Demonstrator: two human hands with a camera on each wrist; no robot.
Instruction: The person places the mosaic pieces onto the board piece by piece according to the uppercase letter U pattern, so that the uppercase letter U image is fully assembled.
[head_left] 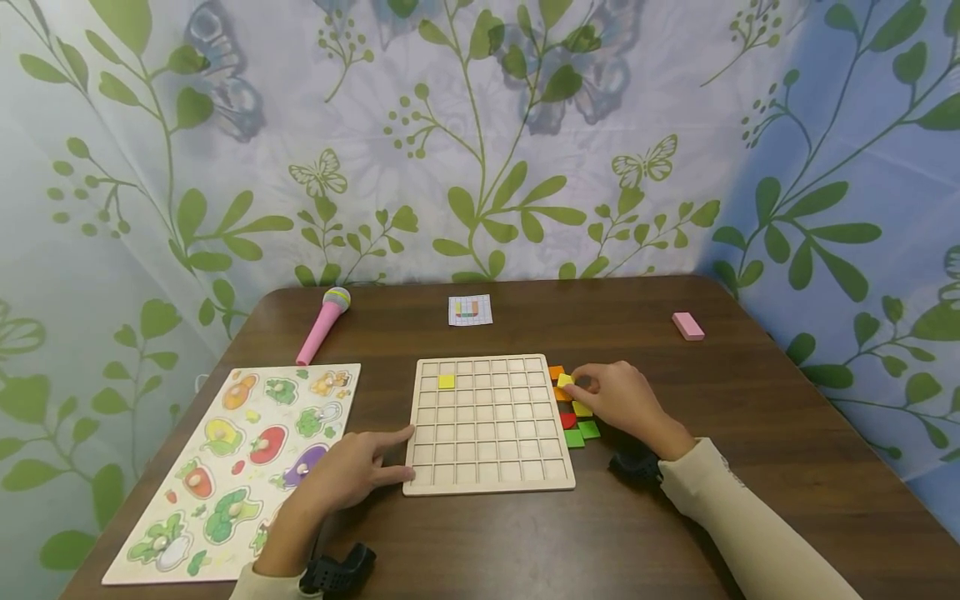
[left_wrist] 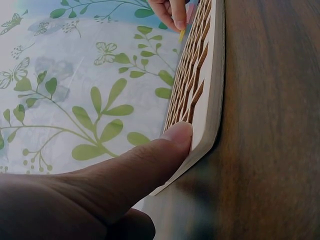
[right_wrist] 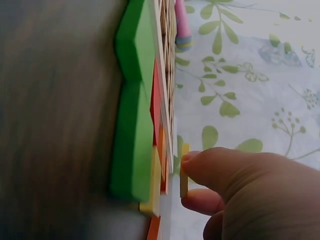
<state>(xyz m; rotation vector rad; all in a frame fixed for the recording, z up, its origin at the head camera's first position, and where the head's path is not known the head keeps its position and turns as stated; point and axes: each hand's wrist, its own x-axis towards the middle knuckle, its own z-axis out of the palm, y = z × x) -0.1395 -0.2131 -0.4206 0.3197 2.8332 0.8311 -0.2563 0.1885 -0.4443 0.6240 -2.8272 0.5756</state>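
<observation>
A pale wooden grid board (head_left: 487, 429) lies mid-table, with one yellow square tile (head_left: 447, 382) in its upper left part. My left hand (head_left: 358, 471) rests at the board's left edge, index finger and thumb extended against the rim; the thumb (left_wrist: 165, 145) shows on the rim in the left wrist view. Between thumb and fingertip my right hand (head_left: 622, 400) pinches another yellow tile (right_wrist: 184, 171), held above the pieces at the board's right side. Those pieces are green tiles (head_left: 588, 429), a red piece (head_left: 567, 421), a yellow tile (head_left: 582, 409) and orange tiles (head_left: 556, 372).
Left of the board lies a vegetable peg puzzle (head_left: 247, 400). A pink toy microphone (head_left: 322, 325) sits behind it. At the back is a small pattern card (head_left: 470, 310) with a coloured U shape. A pink block (head_left: 687, 326) lies far right, before a leaf-patterned curtain (head_left: 480, 150).
</observation>
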